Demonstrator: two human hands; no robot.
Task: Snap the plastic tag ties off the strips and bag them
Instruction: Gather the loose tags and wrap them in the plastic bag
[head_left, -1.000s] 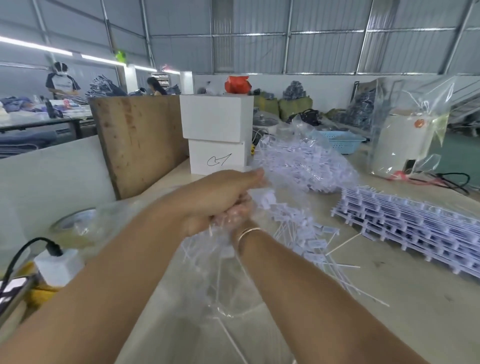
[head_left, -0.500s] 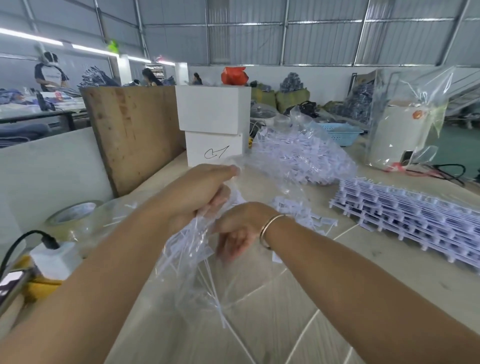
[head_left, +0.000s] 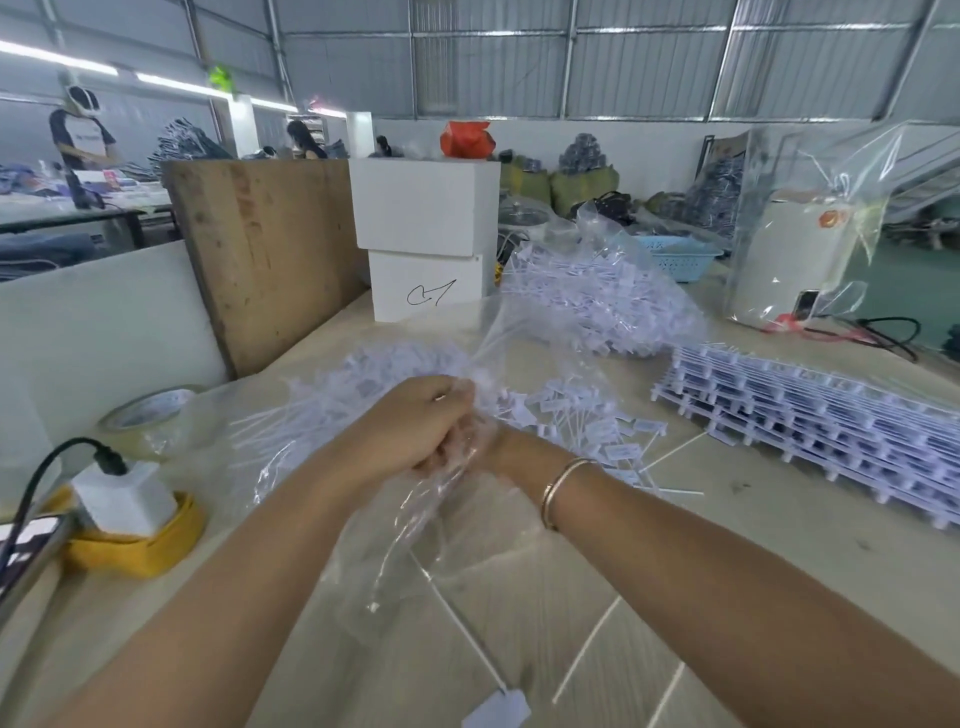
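My left hand (head_left: 410, 426) is clenched on the mouth of a clear plastic bag (head_left: 431, 519) at the table's centre. My right hand (head_left: 470, 449) sits just under it, mostly hidden by the left hand and the film; its grip is unclear. White tag ties (head_left: 363, 374) fill the bag's far-left part. More loose tag ties (head_left: 582, 421) lie on the table to the right of my hands. A stack of uncut tie strips (head_left: 810, 410) lies at the right. A single tie (head_left: 493, 706) lies near the front edge.
A second clear bag full of ties (head_left: 597, 301) sits behind. Two stacked white boxes (head_left: 426, 234) and a wooden board (head_left: 270, 249) stand at the back. A tape roll (head_left: 150, 410), a plug adapter (head_left: 122, 499) on a yellow base and a bagged white appliance (head_left: 800, 260) surround the work area.
Both hands have dropped lower toward the table. The bag now lies spread to the left with ties in it, and my right hand has tucked in under the left.
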